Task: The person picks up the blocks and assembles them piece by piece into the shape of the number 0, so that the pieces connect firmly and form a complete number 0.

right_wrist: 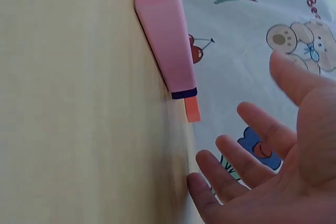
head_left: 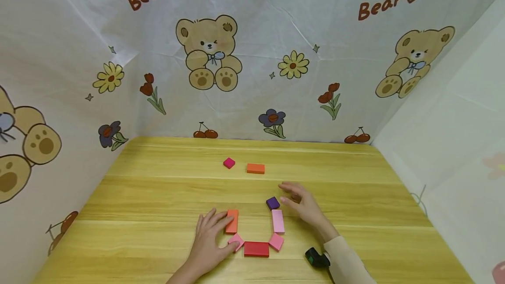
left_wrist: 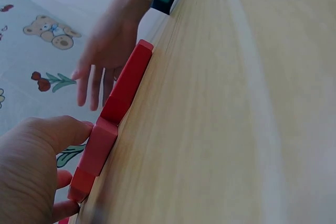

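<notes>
Small blocks form a U-shaped outline on the wooden table. On its left, an orange block [head_left: 233, 220] meets a pink block [head_left: 234, 239], set at an angle. A red block [head_left: 256, 249] makes the near side. Another angled pink block [head_left: 276, 242], a light pink block [head_left: 278, 221] and a purple block [head_left: 272, 203] run up the right. My left hand [head_left: 211, 240] touches the orange block with its fingers and the left angled block with its thumb [left_wrist: 73, 129]. Beside the purple block hovers my right hand [head_left: 303, 206], fingers loosely spread and holding nothing.
Farther back on the table [head_left: 158, 179] lie a magenta block [head_left: 229, 163] and a second orange block [head_left: 255, 168]. A black wrist device [head_left: 317, 258] sits by the right sleeve. White cloth [head_left: 252, 100] printed with bears and flowers hangs behind the table.
</notes>
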{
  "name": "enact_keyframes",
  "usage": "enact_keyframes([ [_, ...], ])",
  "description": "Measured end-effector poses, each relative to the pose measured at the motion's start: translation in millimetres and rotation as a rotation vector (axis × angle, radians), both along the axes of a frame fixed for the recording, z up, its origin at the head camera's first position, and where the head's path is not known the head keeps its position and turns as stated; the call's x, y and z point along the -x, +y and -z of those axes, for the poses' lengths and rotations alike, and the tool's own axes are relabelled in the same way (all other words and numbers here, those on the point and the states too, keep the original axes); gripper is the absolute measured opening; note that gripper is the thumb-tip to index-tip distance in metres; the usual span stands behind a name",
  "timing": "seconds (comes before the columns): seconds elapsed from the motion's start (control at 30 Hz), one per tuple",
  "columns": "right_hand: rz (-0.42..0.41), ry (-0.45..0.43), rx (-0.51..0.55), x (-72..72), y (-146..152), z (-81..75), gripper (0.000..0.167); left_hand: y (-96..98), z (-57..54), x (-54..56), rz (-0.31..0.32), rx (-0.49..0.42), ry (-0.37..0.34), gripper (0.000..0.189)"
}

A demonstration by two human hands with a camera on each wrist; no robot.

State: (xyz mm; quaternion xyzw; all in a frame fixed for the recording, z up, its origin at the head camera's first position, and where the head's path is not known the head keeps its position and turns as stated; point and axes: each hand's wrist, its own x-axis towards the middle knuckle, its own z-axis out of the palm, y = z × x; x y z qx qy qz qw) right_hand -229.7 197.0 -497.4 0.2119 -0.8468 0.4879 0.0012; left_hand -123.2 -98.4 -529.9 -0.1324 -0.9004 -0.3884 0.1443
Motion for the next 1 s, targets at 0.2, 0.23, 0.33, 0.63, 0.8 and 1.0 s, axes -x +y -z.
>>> enact_keyframes([
  [0.2,-0.114,0.024,-0.108,-22.6,3,-3.8,0.062,1.1,0.0,-0.4,-0.006,0.013,-0.02,0.059],
  [0.23,-0.133,0.005,-0.11,-26.3,4,-3.8,0.068,1.3,0.2,-0.6,-0.007,0.016,-0.02,0.059],
  [0.33,-0.174,-0.048,-0.143,-37.1,6,-2.9,0.084,1.7,0.5,-1.5,-0.003,0.017,-0.031,0.059],
  [0.63,-0.189,-0.132,-0.208,-55.7,7,4.1,0.093,0.8,2.4,-5.0,-0.001,0.001,-0.055,0.058],
  [0.8,-0.191,-0.068,-0.242,-57.2,5,6.0,0.09,0.4,0.9,-4.3,0.001,0.005,-0.049,0.058],
  [1.0,-0.184,-0.005,-0.265,-54.1,3,5.1,0.088,0.0,-1.7,-0.2,-0.002,0.017,-0.032,0.058],
])
